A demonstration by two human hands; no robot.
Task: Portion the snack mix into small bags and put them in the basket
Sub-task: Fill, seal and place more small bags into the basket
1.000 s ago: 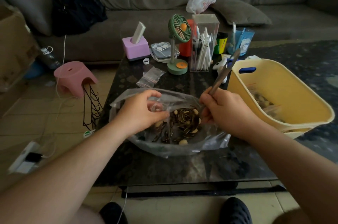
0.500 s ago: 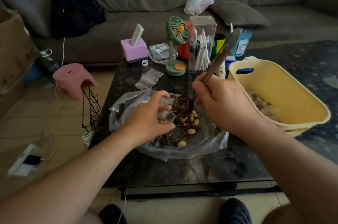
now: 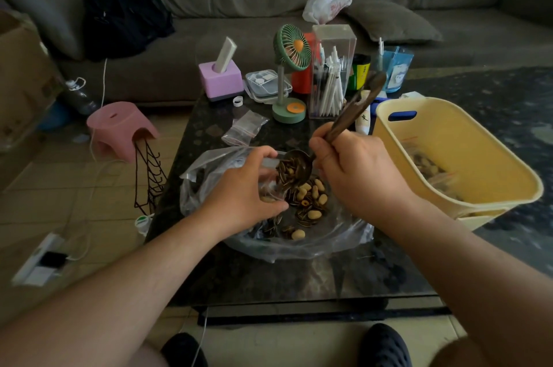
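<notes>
A large clear plastic bag lies open on the dark table, holding a snack mix of striped seeds and peanuts. My left hand holds a small clear bag open over it. My right hand grips a dark wooden spoon; its bowl, full of seeds, tilts against the small bag's mouth. To the right, the yellow basket holds filled small bags.
Spare empty small bags lie behind the big bag. Further back stand a green desk fan, a clear pen holder, a purple tissue box and cups. A pink stool and wire rack sit left of the table.
My right hand lifted the spoon out of the mix, loaded with seeds, and tipped it toward the small bag. My left hand raised the small bag slightly to meet it.
</notes>
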